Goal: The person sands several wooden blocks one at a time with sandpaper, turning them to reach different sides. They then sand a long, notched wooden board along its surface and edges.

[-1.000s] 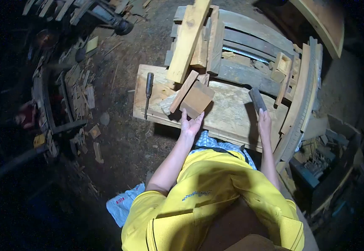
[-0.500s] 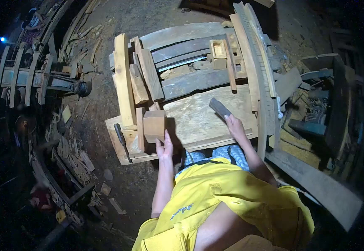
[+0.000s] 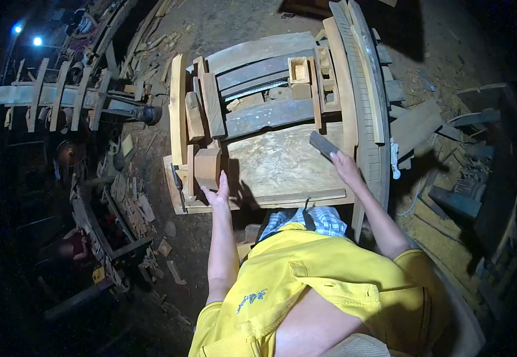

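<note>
My left hand (image 3: 217,191) has its fingers against the near right corner of a brown wooden block (image 3: 208,166), which stands at the left of the bench beside a thin upright wood strip (image 3: 191,171). Its far-side grip is hidden. My right hand (image 3: 346,169) grips one end of a dark, flat rectangular bar (image 3: 324,145), held over a pale wooden board (image 3: 273,160). I cannot make out what the bar is made of. A dark-handled tool like a chisel or screwdriver (image 3: 178,184) lies at the bench's left end.
Several timber pieces (image 3: 213,104) lie on the left of the slatted bench (image 3: 276,119). A hollowed wooden block (image 3: 299,69) sits at its far right, near long planks (image 3: 365,89). Wood scraps (image 3: 142,205) litter the floor at left. Machinery (image 3: 463,193) stands at right.
The view has shifted, with the bench appearing slightly further right. My left hand and the block sit closer to the bench's left end. The bar stays in my right hand.
</note>
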The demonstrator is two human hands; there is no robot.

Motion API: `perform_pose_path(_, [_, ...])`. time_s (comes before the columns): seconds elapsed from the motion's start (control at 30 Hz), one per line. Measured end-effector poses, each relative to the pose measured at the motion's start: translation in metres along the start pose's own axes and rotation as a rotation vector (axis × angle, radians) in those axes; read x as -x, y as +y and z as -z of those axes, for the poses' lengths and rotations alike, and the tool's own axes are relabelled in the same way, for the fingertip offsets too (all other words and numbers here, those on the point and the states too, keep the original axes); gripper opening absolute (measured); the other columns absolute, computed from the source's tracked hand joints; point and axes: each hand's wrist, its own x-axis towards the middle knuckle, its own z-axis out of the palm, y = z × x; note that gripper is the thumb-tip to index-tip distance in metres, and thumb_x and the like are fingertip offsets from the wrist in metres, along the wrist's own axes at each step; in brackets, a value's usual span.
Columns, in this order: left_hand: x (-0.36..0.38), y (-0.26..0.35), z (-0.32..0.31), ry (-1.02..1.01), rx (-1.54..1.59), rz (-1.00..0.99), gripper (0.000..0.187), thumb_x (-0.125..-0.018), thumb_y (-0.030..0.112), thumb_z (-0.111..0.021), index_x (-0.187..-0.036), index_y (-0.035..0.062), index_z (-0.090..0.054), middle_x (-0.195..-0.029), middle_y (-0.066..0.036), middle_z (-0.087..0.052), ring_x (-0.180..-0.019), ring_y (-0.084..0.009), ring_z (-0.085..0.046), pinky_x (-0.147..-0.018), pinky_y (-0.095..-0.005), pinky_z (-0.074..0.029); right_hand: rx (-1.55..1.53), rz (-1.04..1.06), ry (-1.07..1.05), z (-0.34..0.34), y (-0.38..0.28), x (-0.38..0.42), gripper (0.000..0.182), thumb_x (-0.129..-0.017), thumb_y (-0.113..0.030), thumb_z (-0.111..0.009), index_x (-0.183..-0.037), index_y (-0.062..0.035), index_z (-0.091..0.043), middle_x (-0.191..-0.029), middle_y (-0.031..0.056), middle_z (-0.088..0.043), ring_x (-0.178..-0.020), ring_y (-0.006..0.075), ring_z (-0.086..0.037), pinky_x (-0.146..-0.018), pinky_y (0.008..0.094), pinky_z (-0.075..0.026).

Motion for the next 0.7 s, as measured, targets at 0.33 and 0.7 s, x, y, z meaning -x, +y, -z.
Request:
perform_pose_path(0.33, [0.016, -0.127, 0.016, -0.210, -1.145, 0.459, 0.039, -0.084, 0.034, -0.053, -0.097, -0.0028, -0.051, -0.097, -0.015, -0.057, -0.088, -0.0265, -0.057, -0.076, -0.0341, -0.050, -0.086, -0.039, 0.469, 0.062, -0.007, 0.026, 0.035, -0.089, -0.030, -0.046, -0.072, 0.0010, -0.045, -0.054, 0.0154, -0.037, -0.049, 0.0177, -0.036, -0.046, 0.0357, -0.032])
perform_pose_path(0.7, [-0.011, -0.342, 0.143, -0.657, -1.658, 0.973, 0.041, -0.078, 0.039, -0.061, -0.094, 0.0016, -0.056, -0.074, -0.007, -0.056, -0.057, -0.0180, -0.053, -0.052, -0.0265, -0.046, 0.011, -0.257, 0.888, 0.102, 0.005, 0.137, 0.037, -0.091, -0.029, -0.041, -0.076, 0.0047, -0.045, -0.061, 0.0051, -0.038, -0.060, 0.0130, -0.036, -0.057, 0.0315, -0.034])
